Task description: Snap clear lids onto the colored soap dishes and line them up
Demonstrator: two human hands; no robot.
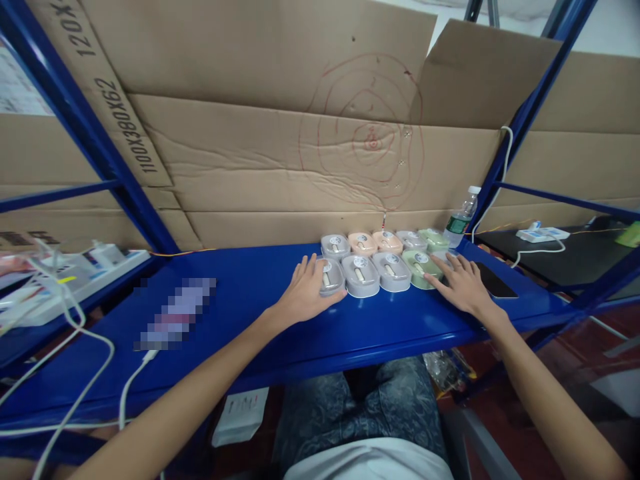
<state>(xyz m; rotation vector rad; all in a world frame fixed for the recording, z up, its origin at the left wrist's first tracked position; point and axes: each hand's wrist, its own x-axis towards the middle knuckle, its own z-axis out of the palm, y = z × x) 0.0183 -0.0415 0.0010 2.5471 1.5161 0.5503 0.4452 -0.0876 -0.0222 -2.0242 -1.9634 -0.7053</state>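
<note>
Two rows of small rounded boxes with clear lids stand on the blue shelf point(240, 267). The back row has grey, pink point(362, 244) and green point(433, 239) ones. In the front row are grey boxes point(361, 275) and a green box point(421, 268). My left hand point(307, 291) curves around the leftmost front grey box point(332, 277), thumb at its near edge and fingers at its far left side. My right hand point(463, 283) lies with spread fingers over the right end of the front row, covering most of the last box; its thumb reaches the green box.
A blurred phone point(176, 315) with a white cable lies at the left. Behind the right end stands a water bottle point(461, 219); a dark phone point(496, 281) lies beside my right hand. Cardboard point(240, 147) backs the shelf, between blue posts point(543, 87).
</note>
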